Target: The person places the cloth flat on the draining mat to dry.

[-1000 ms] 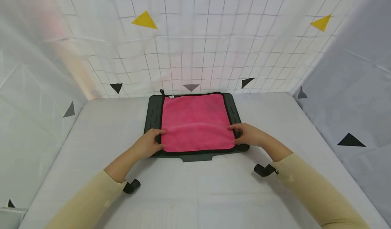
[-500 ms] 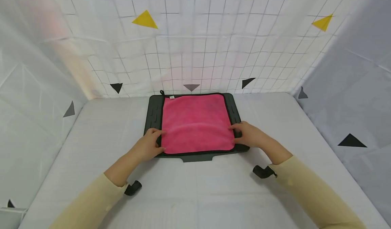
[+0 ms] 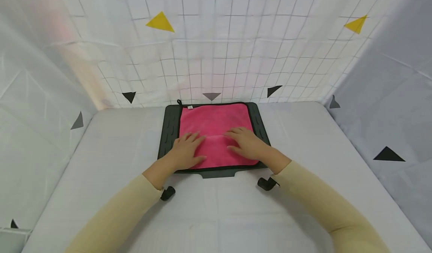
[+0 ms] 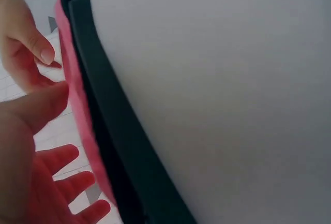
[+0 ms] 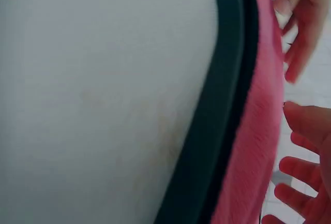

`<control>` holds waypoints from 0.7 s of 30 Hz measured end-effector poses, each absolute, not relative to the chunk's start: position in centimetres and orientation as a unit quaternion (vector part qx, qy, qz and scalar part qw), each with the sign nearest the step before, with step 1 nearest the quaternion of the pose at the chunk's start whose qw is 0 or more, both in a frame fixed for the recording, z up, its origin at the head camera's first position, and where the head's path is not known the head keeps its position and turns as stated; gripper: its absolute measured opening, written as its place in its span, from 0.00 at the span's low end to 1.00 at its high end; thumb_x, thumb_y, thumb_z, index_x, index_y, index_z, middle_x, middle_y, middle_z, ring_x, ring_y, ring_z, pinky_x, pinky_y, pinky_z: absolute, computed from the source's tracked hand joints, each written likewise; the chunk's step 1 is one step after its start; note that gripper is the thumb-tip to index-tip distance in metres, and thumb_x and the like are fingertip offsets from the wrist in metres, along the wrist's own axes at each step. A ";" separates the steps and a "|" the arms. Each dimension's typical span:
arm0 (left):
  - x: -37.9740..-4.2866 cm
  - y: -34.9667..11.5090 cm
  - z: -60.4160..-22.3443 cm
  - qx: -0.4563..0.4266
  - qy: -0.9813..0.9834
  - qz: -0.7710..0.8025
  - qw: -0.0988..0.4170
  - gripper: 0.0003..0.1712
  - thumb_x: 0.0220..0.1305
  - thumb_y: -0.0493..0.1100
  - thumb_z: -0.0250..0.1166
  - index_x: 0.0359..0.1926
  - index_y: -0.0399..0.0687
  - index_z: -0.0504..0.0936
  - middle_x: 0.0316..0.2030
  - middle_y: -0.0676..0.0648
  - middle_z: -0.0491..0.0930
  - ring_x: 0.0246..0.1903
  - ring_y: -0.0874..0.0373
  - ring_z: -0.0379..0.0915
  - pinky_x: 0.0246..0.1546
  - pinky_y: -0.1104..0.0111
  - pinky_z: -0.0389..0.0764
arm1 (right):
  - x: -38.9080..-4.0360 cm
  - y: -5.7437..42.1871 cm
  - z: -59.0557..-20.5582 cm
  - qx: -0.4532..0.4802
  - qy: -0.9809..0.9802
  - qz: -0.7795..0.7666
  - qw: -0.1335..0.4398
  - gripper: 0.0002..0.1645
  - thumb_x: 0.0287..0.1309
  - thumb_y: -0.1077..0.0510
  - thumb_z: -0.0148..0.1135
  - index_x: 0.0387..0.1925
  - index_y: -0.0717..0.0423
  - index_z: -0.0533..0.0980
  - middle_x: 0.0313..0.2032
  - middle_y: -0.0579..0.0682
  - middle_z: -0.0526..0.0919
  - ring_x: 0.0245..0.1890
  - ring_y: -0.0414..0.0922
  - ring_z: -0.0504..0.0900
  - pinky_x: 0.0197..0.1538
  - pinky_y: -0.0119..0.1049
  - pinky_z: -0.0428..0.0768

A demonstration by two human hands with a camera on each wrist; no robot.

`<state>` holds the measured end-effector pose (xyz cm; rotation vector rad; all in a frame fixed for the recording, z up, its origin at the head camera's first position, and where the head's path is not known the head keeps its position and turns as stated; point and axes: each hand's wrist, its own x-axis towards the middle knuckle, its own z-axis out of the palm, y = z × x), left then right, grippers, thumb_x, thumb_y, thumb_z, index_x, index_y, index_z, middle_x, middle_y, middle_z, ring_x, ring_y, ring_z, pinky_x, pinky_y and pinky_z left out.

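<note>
A pink cloth with a black border lies spread over a dark green-grey grooved board. At the cloth's left part is my left hand, fingers spread and reaching forward, thumb toward the middle. My right hand is over the right part, its fingers pointing inward. Neither hand grips anything. From the side, the left wrist view has the left thumb right at the cloth's surface with the fingers apart. In the right wrist view the right fingers are likewise spread close above the cloth.
The board rests on a white-covered table, near its back edge. A translucent sheet with a grid rises behind it, and pale sheets flank both sides. A black loop sticks out at the cloth's back left corner.
Both hands have left the cloth's left and right edges, where the fingers pinched its sides, and have moved inward over its front half with fingers spread. Cloth and board stay in place.
</note>
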<state>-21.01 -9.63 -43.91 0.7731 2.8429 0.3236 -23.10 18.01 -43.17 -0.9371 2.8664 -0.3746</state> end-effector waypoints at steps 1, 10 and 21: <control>-21.2 -9.4 -44.0 0.259 0.955 0.105 0.098 0.46 0.67 0.64 0.61 0.78 0.51 0.58 0.77 0.41 0.51 0.75 0.37 0.44 0.68 0.38 0.54 | -23.2 17.6 -43.3 -0.311 0.942 -0.109 0.059 0.36 0.67 0.43 0.62 0.73 0.49 0.67 0.71 0.54 0.67 0.72 0.56 0.61 0.70 0.59 0.61; -21.2 -8.9 -44.3 0.242 0.956 0.035 0.163 0.50 0.64 0.75 0.53 0.80 0.63 0.49 0.79 0.42 0.41 0.77 0.36 0.32 0.72 0.39 0.40 | -22.9 17.4 -43.8 -0.314 0.937 -0.006 0.153 0.45 0.67 0.27 0.47 0.79 0.34 0.51 0.79 0.52 0.44 0.77 0.62 0.42 0.73 0.63 0.46; -19.9 -10.6 -43.7 0.230 0.958 -0.004 0.173 0.55 0.59 0.81 0.52 0.80 0.66 0.47 0.79 0.41 0.38 0.76 0.34 0.30 0.71 0.37 0.35 | -21.6 20.0 -44.3 -0.317 0.933 -0.006 0.168 0.51 0.62 0.21 0.47 0.79 0.32 0.46 0.80 0.53 0.37 0.78 0.61 0.35 0.74 0.61 0.43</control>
